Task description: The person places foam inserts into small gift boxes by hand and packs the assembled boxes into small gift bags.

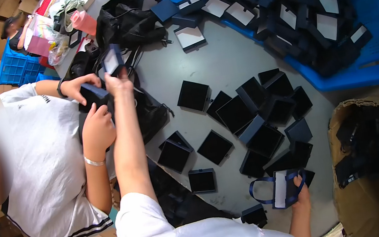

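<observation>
My left hand reaches across to the far left, its fingers closed on a small dark navy box whose pale inner face shows. At the lower right, my right hand grips a small dark blue item with a white face and ribbon loops; whether it is a bag or a box I cannot tell. Close to that hand lies a heap of dark, black-lined boxes. Several single boxes lie apart from the heap, among them one open box with a black inside.
A co-worker in a white shirt holds a dark box at the left. A blue crate full of boxes stands at the upper right, a cardboard carton below it. Black bags lie at the grey table's far side.
</observation>
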A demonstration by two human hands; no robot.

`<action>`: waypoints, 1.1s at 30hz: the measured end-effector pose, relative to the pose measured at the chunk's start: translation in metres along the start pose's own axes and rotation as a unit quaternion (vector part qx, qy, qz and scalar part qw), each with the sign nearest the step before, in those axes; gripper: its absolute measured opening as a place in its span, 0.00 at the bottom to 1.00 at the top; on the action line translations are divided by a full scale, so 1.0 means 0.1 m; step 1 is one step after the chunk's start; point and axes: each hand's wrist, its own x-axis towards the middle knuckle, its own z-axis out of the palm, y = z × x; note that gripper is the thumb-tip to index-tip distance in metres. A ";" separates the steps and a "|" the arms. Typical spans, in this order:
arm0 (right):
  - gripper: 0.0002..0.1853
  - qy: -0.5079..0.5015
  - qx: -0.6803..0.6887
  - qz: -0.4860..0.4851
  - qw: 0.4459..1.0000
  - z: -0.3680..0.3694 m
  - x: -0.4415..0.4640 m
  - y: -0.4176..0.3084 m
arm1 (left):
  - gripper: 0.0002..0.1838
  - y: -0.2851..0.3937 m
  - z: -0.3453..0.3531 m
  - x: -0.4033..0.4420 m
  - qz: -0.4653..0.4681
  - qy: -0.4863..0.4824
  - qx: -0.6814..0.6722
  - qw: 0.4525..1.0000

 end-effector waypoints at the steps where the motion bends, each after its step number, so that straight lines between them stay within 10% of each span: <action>1: 0.24 -0.008 -0.002 0.008 1.000 -0.02 0.03 0.00 | 0.22 0.02 0.01 0.12 0.024 -0.054 -0.036 0.998; 4: 0.24 -0.010 -0.004 0.015 1.000 -0.04 0.07 -0.02 | 0.40 0.02 0.49 -0.34 0.154 0.160 0.176 0.959; 5: 0.25 -0.005 -0.001 0.013 1.000 -0.03 0.08 -0.02 | 0.41 -0.07 0.57 -0.59 0.232 0.210 0.420 0.852; 7: 0.25 0.008 0.000 0.007 1.000 0.10 0.06 -0.05 | 0.33 -0.49 0.41 -0.73 0.492 -0.046 0.469 0.732; 10: 0.26 0.014 -0.001 -0.001 1.000 0.04 0.09 -0.05 | 0.32 -1.23 0.62 -1.27 0.317 -0.276 0.577 0.700; 12: 0.28 0.014 0.008 -0.004 1.000 0.04 0.03 -0.08 | 0.34 -1.57 0.91 -1.57 0.168 -0.198 0.687 0.679; 15: 0.29 0.018 0.021 -0.025 0.999 -0.02 -0.06 -0.09 | 0.30 -1.86 1.03 -1.65 0.216 -0.172 0.726 0.629; 23: 0.25 0.063 0.020 -0.047 0.997 -0.20 -0.12 -0.01 | 0.28 -1.61 0.87 -1.76 0.236 -0.228 0.720 0.612; 33: 0.28 -0.015 0.019 -0.018 1.000 -0.43 0.13 0.08 | 0.47 -0.71 1.08 -2.26 0.362 -0.444 0.383 0.725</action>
